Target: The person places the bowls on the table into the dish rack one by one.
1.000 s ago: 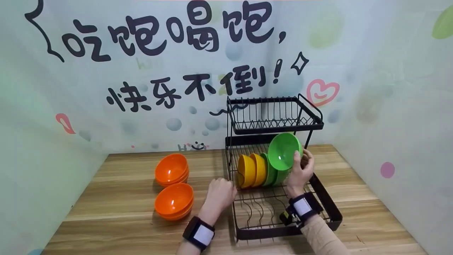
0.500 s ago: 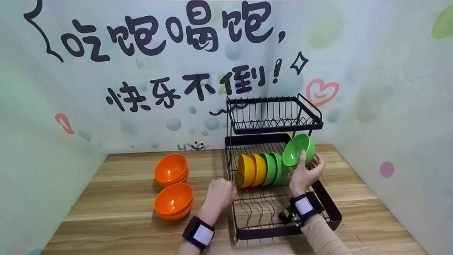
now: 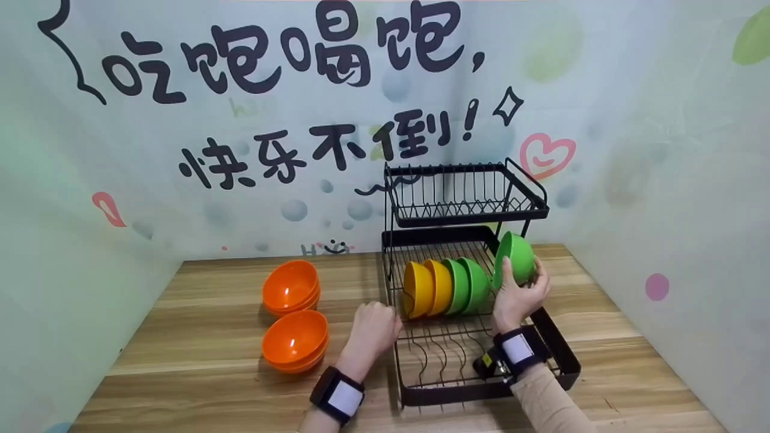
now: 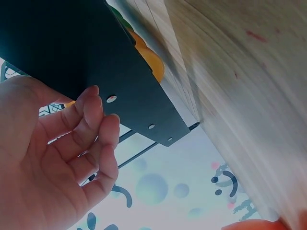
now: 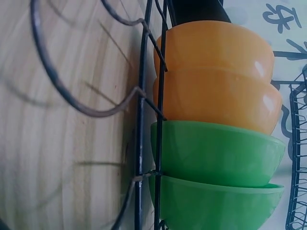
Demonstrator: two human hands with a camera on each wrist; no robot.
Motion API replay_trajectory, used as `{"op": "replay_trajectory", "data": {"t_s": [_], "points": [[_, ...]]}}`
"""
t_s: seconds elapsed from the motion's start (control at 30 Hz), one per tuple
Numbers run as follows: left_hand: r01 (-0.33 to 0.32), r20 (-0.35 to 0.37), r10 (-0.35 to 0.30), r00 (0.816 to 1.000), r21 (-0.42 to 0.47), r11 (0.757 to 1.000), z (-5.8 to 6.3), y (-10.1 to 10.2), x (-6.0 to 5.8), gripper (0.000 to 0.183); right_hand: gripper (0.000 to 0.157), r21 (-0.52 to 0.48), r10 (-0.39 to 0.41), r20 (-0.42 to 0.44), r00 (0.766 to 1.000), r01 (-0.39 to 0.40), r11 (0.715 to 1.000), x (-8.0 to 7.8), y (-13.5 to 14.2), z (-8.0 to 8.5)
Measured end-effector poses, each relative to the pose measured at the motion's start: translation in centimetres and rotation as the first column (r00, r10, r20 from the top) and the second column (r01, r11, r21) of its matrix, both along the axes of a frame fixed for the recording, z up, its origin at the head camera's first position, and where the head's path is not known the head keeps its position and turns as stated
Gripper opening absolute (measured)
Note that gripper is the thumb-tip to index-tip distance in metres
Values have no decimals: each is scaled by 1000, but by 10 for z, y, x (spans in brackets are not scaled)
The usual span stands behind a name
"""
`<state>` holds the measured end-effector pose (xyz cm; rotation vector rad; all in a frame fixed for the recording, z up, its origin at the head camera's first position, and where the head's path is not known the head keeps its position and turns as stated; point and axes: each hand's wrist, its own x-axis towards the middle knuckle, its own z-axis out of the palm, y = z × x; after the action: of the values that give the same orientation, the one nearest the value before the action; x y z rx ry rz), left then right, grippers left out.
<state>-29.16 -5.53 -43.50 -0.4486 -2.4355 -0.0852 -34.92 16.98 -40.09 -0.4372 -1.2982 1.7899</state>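
My right hand [image 3: 518, 304] holds a green bowl [image 3: 521, 257] at the right of the black two-tier dish rack [image 3: 463, 394], thumb on its near side. The bowl is turned on edge, opening towards the left, just right of the bowls standing in the lower tier. Those are two yellow bowls [image 3: 418, 291] and two green bowls [image 3: 479, 287], tipped on edge in a row; the right wrist view shows them close up. At the rack's left side my left hand [image 3: 372, 329] grips the rim, its curled fingers [image 4: 103, 124] against the outer wall.
Left of the rack, two small stacks of orange bowls, a farther stack [image 3: 292, 287] and a nearer stack [image 3: 295, 341], sit on the wooden table [image 3: 198, 337]. The rack's upper tier [image 3: 469, 219] overhangs the back. A printed backdrop [image 3: 337, 198] rises behind.
The green bowl in my right hand has moved right and lower, turning from facing the head camera to facing left. My left hand has stayed on the rack.
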Motion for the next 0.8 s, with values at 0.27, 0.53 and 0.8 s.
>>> {"op": "replay_trajectory", "data": {"t_s": [0.27,0.53,0.8], "points": [[5,-14,-5,1000,1,1000,-1,0,0,23,64,81,21,142,990,-33,996,1,3,-4],[0,-65,-1,998,-16,1000,-1,0,-1,24,67,68,102,250,963,-123,990,1,3,-7],[3,-29,-3,1000,-10,1000,1,0,0,27,68,47,153,291,945,-174,984,-1,3,-9]]}}
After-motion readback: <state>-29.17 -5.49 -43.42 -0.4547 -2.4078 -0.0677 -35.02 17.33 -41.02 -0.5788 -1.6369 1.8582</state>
